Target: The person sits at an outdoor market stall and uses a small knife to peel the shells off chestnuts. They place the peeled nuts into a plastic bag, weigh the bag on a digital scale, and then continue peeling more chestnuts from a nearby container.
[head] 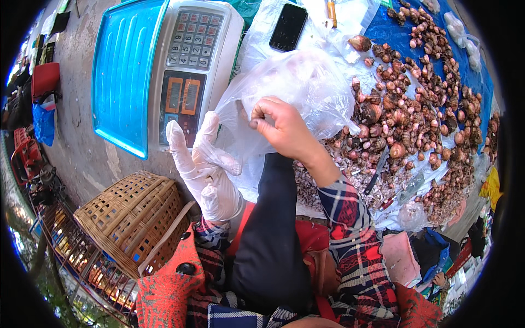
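My left hand (213, 180), in a thin white glove, is raised with its fingers apart beside the scale. Its forefinger tip meets the edge of a clear plastic bag (316, 90). The bag is bulging, with pale pinkish contents blurred by the film. My bare right hand (283, 127) is at the bag's gathered left side, fingers curled and thumb against them, seemingly pinching the film. Just left of the bag stands a white electronic scale (221, 53) with a keypad and a blue tray (123, 74).
Many taro-like corms (393, 110) cover the sheeting at right, with peelings (311, 188). Among them lie a black-handled knife (377, 170) and a red-handled knife (404, 192). A smartphone (288, 27) and a wooden handle (332, 14) lie beyond the bag. A wicker basket (131, 217) stands at left.
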The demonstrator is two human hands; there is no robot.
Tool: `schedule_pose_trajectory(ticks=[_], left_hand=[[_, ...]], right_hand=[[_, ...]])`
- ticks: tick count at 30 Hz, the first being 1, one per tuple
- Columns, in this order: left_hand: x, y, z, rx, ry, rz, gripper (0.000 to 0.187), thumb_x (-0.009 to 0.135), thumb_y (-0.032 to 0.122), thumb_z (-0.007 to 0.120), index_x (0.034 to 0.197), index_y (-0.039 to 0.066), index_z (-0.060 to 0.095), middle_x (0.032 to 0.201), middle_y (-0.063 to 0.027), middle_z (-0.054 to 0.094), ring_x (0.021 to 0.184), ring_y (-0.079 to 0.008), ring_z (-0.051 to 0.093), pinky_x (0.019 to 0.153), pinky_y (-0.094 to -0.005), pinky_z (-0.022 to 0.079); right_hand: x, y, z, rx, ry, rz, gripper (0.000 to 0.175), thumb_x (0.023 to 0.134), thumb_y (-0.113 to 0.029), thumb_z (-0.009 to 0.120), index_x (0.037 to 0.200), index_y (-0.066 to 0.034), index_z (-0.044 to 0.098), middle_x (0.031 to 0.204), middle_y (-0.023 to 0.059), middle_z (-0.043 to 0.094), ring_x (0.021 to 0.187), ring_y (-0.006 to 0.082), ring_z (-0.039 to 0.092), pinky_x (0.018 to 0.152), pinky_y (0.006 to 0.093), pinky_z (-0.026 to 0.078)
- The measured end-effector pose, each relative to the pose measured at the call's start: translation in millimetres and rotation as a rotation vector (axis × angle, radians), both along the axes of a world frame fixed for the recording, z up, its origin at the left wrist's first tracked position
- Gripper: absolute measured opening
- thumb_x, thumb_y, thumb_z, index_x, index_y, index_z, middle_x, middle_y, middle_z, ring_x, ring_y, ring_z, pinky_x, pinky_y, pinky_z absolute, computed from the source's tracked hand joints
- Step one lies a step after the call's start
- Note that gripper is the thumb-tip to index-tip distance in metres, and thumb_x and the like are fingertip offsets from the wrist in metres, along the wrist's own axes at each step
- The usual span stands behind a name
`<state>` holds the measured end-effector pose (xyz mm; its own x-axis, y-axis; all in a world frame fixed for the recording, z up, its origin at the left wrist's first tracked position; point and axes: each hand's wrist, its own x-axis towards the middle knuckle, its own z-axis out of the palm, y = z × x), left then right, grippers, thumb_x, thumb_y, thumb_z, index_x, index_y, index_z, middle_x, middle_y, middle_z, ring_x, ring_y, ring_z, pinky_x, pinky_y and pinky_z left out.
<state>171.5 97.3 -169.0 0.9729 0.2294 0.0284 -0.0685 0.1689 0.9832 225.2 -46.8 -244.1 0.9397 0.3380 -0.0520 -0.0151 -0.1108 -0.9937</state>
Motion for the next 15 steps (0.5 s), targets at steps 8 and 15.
schedule_pose_trajectory(ticks=[8, 15], left_hand=[[-2, -8, 2, -0.052, 0.009, 0.000, 0.097, 0.081, 0.048, 0.065, 0.153, 0.012, 0.011, 0.142, -0.0314, 0.037, 0.107, -0.0273, 0.058, 0.083, -0.0345, 0.049], [-8, -4, -2, -0.033, -0.001, 0.011, 0.095, 0.080, 0.034, 0.071, 0.153, 0.011, 0.013, 0.142, -0.0306, 0.038, 0.100, -0.0239, 0.060, 0.087, -0.0339, 0.048]], right_hand=[[0, 6, 60, 0.364, 0.013, 0.133, 0.011, 0.079, 0.000, 0.062, 0.082, -0.0001, 0.052, 0.084, 0.0095, 0.052, 0.081, 0.0224, 0.052, 0.075, 0.0321, 0.043], [-10, 11, 68, 0.711, 0.413, -0.041, 0.007, 0.091, -0.004, 0.058, 0.087, -0.0017, 0.053, 0.097, 0.0053, 0.062, 0.085, 0.0111, 0.054, 0.077, 0.0258, 0.045]])
